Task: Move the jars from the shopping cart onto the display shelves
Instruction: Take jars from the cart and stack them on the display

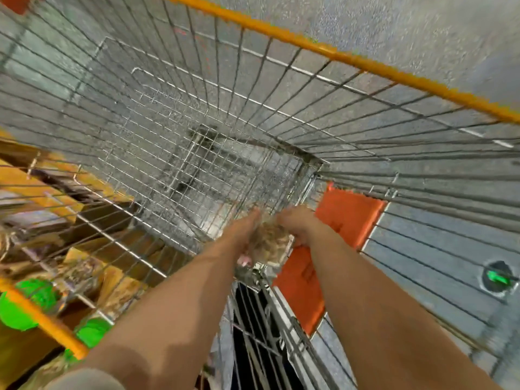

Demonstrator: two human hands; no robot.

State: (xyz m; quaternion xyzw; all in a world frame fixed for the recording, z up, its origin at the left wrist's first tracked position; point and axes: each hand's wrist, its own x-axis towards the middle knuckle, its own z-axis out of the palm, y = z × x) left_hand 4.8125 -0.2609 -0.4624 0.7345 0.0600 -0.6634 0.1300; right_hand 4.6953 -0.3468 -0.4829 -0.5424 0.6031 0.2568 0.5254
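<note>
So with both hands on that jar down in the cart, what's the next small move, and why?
Probably lift the jar straight up, above the cart's orange rim. The left hand and right hand grip it from either side, low in the wire basket; the rest of the basket looks empty.

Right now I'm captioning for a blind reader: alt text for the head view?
Both hands, left hand and right hand, hold one jar low inside a wire shopping cart with an orange rim. Shelves show through the cart's left side; the picture is blurred.
</note>
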